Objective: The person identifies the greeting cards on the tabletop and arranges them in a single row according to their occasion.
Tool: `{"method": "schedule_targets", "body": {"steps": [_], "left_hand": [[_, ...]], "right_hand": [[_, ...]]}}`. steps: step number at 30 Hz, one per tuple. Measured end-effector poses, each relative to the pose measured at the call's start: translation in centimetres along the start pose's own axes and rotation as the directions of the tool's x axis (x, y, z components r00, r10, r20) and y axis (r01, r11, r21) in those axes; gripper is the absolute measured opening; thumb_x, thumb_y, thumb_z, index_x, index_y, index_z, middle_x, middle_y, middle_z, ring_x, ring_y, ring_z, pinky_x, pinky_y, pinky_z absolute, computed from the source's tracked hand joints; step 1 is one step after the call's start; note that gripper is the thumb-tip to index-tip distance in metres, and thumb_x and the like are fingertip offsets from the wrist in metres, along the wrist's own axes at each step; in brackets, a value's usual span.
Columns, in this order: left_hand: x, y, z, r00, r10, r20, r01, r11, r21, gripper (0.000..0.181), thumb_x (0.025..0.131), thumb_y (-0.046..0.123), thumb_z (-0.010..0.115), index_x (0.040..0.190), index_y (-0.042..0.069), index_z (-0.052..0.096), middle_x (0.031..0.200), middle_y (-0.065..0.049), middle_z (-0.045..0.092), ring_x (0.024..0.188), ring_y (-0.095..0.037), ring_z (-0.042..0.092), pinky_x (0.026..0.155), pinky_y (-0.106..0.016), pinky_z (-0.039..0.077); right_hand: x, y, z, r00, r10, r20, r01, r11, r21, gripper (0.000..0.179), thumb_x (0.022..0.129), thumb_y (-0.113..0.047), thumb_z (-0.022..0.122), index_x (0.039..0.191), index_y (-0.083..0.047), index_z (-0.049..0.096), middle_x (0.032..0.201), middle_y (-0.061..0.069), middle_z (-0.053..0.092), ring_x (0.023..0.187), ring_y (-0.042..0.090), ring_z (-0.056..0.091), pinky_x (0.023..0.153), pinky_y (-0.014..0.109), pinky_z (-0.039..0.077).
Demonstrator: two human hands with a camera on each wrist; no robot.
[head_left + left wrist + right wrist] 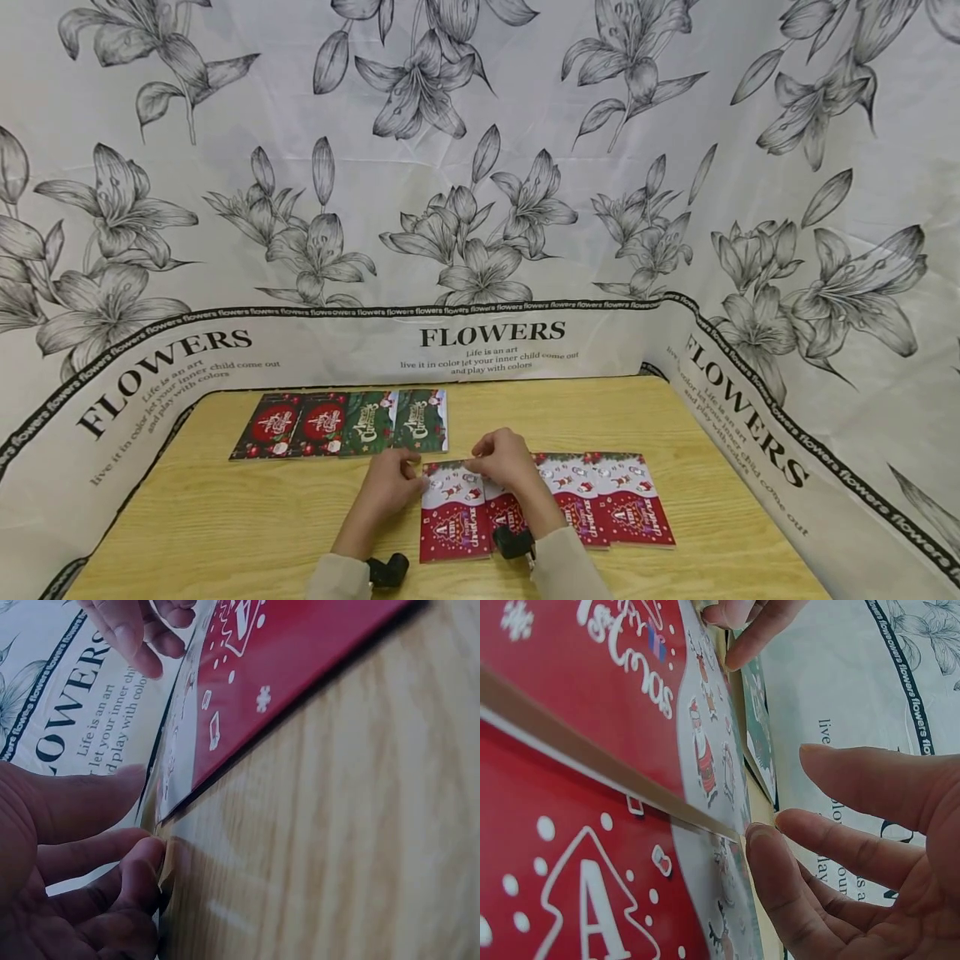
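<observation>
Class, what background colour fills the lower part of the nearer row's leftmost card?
Red; the card shows best in the head view.

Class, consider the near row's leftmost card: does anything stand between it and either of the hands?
Nothing visible does: the left hand is at the far left corner of the card, the right hand near its far right corner. The rightmost green card lies beyond, not between.

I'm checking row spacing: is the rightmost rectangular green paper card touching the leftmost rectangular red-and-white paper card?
Apart: the head view shows a narrow strip of yellow tabletop between the green card and the red-and-white card.
</observation>
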State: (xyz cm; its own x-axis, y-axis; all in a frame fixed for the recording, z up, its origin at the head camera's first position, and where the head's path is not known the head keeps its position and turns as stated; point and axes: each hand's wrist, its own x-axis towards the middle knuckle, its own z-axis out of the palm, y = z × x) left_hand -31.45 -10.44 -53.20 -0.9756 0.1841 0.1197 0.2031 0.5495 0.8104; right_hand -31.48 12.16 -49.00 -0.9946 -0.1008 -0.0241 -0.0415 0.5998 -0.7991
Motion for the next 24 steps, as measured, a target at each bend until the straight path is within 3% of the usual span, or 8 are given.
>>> {"method": "schedule_targets", "body": {"steps": [9,24], "left_hand": [[0.00,0.20,0.56,1.000,-0.017,0.010,0.017,1.000,-0.005,0.033,0.085,0.002,0.082,0.115,-0.010,0.073,0.073,-0.002,0.062,0.065,-0.015,0.054,0.059,-0.033,0.046],[-0.09,0.53,0.52,0.994,-0.076,-0.076,0.077,0.997,0.005,0.026,0.086,0.001,0.083,0.108,-0.009,0.075,0.084,-0.006,0.063,0.077,-0.018,0.056,0.067,-0.035,0.050]], "right_hand": [[0.23,0.46,0.33,1.000,0.009,0.005,-0.009,1.000,0.004,0.025,0.088,-0.010,0.084,0.106,0.005,0.076,0.092,0.009,0.071,0.070,0.017,0.064,0.065,0.034,0.055],[0.28,0.47,0.84,1.000,0.013,-0.020,-0.013,1.000,-0.021,0.023,0.085,-0.008,0.086,0.101,0.005,0.076,0.089,0.010,0.071,0.066,0.015,0.064,0.064,0.032,0.054]]}}
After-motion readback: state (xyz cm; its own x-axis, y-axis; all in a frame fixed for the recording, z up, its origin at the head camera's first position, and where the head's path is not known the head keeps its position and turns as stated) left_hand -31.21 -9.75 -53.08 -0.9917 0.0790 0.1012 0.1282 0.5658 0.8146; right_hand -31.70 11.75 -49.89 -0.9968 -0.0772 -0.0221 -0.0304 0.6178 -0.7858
